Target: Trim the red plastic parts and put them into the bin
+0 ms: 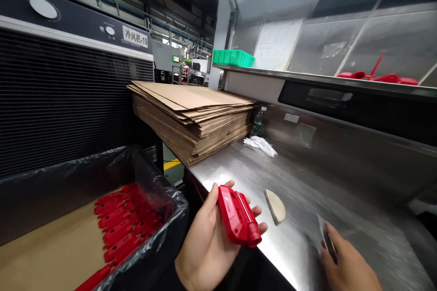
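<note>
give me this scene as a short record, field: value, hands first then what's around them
left hand: holds a red part, thumb on one side, fingertips on the other
right hand: grips a thin tool, blurred, type unclear
worktop: bears a pale half-round piece, white cloth item, bottle, cardboard stack
lined bin: more red parts in rows
shelf: green tray, red pieces

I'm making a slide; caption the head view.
Left hand cradles a blocky red plastic part at a shiny metal workbench.
</note>
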Demonstrator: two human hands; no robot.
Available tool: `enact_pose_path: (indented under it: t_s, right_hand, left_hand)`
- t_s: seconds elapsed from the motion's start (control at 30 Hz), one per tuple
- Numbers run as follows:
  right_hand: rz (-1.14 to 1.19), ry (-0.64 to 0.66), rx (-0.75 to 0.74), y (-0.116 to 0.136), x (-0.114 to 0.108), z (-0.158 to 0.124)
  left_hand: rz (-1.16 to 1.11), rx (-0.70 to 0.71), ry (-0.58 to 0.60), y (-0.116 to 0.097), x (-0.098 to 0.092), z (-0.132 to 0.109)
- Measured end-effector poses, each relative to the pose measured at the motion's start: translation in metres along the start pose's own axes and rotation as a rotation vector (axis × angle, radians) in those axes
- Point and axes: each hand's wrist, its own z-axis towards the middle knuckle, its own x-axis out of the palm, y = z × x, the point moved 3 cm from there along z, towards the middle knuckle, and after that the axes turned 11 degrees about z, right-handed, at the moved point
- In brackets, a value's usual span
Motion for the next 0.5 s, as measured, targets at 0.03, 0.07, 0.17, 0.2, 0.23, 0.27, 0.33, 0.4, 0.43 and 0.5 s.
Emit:
enact_pose_path:
  t_s: [0.03,0.07,0.17,0.2,0.23,0.27,0.33,0.4,0.43,0.5]
  right_hand:
    - [-0.104,0.024,-0.002,0.005,-0.001,0.010]
    - [-0.162,0.030,-0.022,0.014,-0.001,0.019]
    - [-0.217,-0.042,-0.067,0.053,0.004,0.035]
    - [-0.233,-0.059,-0.074,0.068,0.007,0.038]
    - [-0.237,-0.060,-0.083,0.082,0.011,0.039]
    - [-0.229,-0.045,-0.090,0.095,0.015,0.040]
    - [-0.180,0.002,-0.078,0.113,0.023,0.039]
    - [-0.098,0.020,-0.053,0.120,0.028,0.030]
    - [-0.051,0.018,-0.045,0.120,0.029,0.021]
    - [0.057,0.017,-0.050,0.118,0.030,-0.007]
  left_hand:
    - [-0.004,-0.010,0.006,0.002,-0.001,0.002]
    - [-0.006,-0.030,0.013,0.004,-0.003,0.003]
    - [-0.023,-0.103,0.025,0.012,-0.008,0.008]
    - [-0.030,-0.114,0.021,0.014,-0.009,0.009]
    - [-0.035,-0.117,0.014,0.016,-0.010,0.010]
    - [-0.038,-0.110,0.006,0.017,-0.010,0.011]
    - [-0.034,-0.096,-0.015,0.019,-0.010,0.011]
    - [0.014,-0.081,-0.060,0.021,-0.008,0.011]
    - [0.061,-0.063,-0.083,0.021,-0.008,0.011]
    - [0.187,0.001,-0.097,0.021,-0.010,0.010]
